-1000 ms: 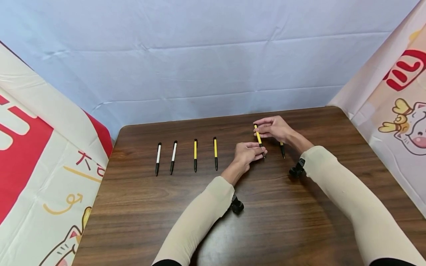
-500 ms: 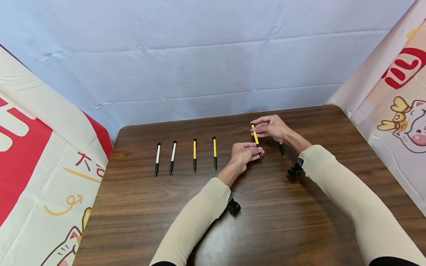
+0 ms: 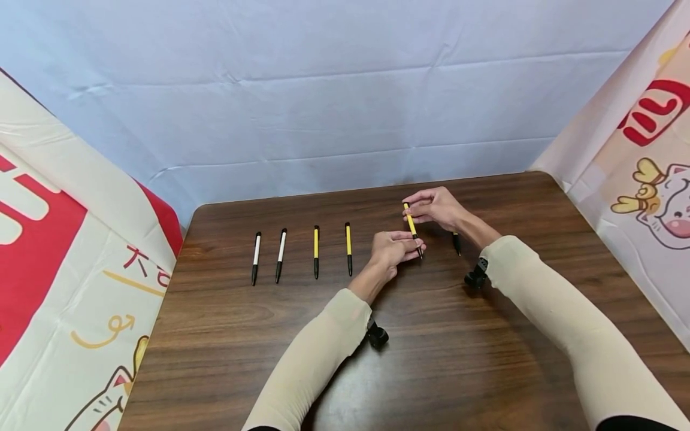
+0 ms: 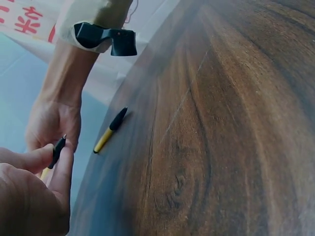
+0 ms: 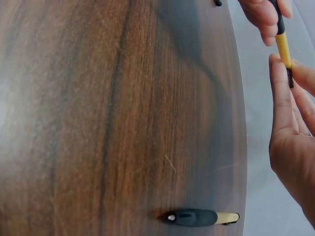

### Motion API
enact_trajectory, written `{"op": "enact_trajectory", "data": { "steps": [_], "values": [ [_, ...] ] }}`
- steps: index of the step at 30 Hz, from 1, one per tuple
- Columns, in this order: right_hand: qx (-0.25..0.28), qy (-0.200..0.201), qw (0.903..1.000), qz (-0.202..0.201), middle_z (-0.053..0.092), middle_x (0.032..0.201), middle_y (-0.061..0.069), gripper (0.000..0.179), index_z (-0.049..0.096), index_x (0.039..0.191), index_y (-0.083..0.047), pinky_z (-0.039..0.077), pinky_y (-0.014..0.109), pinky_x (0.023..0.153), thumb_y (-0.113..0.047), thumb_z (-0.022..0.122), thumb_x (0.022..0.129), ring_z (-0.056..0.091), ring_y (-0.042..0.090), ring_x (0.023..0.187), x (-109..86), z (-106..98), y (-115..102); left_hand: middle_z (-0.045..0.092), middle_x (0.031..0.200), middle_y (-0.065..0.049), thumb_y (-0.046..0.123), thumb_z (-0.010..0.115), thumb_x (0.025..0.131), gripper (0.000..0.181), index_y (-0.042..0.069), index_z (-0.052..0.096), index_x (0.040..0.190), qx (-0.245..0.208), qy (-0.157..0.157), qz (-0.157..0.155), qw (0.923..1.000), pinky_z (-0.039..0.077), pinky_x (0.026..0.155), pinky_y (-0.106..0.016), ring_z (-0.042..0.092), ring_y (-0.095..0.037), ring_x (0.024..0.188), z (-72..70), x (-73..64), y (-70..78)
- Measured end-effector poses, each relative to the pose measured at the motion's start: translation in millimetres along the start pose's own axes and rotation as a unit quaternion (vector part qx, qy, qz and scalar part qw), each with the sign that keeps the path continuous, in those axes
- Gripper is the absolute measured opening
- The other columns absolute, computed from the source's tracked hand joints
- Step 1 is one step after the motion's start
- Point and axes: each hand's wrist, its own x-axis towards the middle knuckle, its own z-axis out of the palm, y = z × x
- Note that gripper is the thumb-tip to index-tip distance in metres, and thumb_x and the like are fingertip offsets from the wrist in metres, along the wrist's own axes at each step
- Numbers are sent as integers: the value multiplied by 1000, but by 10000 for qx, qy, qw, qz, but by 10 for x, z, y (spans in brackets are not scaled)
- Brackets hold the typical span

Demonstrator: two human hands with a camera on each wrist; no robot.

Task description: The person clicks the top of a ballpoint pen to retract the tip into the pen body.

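A yellow pen with a black grip is held above the table between both hands, tilted. My left hand pinches its black tip end between thumb and fingers; the bare point sticks out in the left wrist view. My right hand pinches the black push-button end, as the right wrist view shows. Another yellow pen lies on the table just beyond, partly hidden by the right hand in the head view. To the left, two yellow pens and two white pens lie in a row.
The brown wooden table has rounded far corners. A pale cloth hangs behind it, with printed cloths at the sides. Each wrist wears a small black camera.
Both hands have shifted slightly to the left, carrying the yellow pen between them. Their hold on it looks the same, and the pens on the table have stayed put.
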Motion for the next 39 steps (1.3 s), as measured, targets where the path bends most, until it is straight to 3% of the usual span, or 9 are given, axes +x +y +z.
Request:
{"op": "enact_trajectory", "data": {
  "steps": [6, 13, 17, 27, 33, 39],
  "values": [
    [-80, -97, 9999, 35, 80, 100, 14, 48, 55, 137, 19, 66, 36, 81, 5, 74, 96, 79, 27, 94, 26, 29, 7, 80, 91, -17, -10, 74, 94, 23, -14, 71, 117, 73, -11, 34, 10000, 66, 78, -32, 80, -24, 85, -49, -6, -18],
    [-90, -133, 9999, 3, 80, 100, 12, 50, 53, 141, 18, 66, 36, 83, 6, 73, 96, 79, 21, 94, 47, 81, -5, 80, 92, -17, -6, 75, 95, 10, -9, 75, 105, 184, -45, 136, 9997, 65, 78, -32, 80, -26, 87, -126, 0, 13],
    [-71, -284, 9996, -10, 80, 98, 10, 54, 50, 145, 17, 65, 35, 83, 6, 73, 96, 79, 21, 96, 68, 138, -7, 80, 91, -16, -4, 76, 95, 4, -5, 77, 99, 471, 20, 104, 9988, 66, 76, -31, 81, -28, 89, -200, -17, 47],
    [-146, -470, 9988, -70, 80, 100, 12, 55, 50, 145, 16, 65, 38, 86, 5, 73, 97, 79, 20, 96, 164, 334, 28, 80, 95, -18, -3, 78, 94, 11, -9, 76, 102, 1056, 180, 214, 9940, 66, 74, -31, 80, -31, 92, -383, -65, 102],
    [-88, -509, 9987, -48, 80, 97, 10, 54, 53, 144, 15, 65, 36, 84, 6, 74, 96, 79, 21, 93, 212, 452, 69, 80, 93, -19, -4, 81, 90, 14, -11, 76, 101, 1554, 422, 345, 9863, 66, 70, -30, 79, -22, 78, -471, -86, 103],
    [-92, -425, 9990, -45, 78, 95, 9, 54, 57, 141, 13, 66, 37, 82, 7, 78, 92, 78, 19, 87, 234, 549, 130, 80, 88, -17, -2, 83, 89, 9, -8, 79, 95, 2336, 593, 448, 9695, 64, 65, -27, 77, -18, 68, -513, -117, 132]
  ]
}}
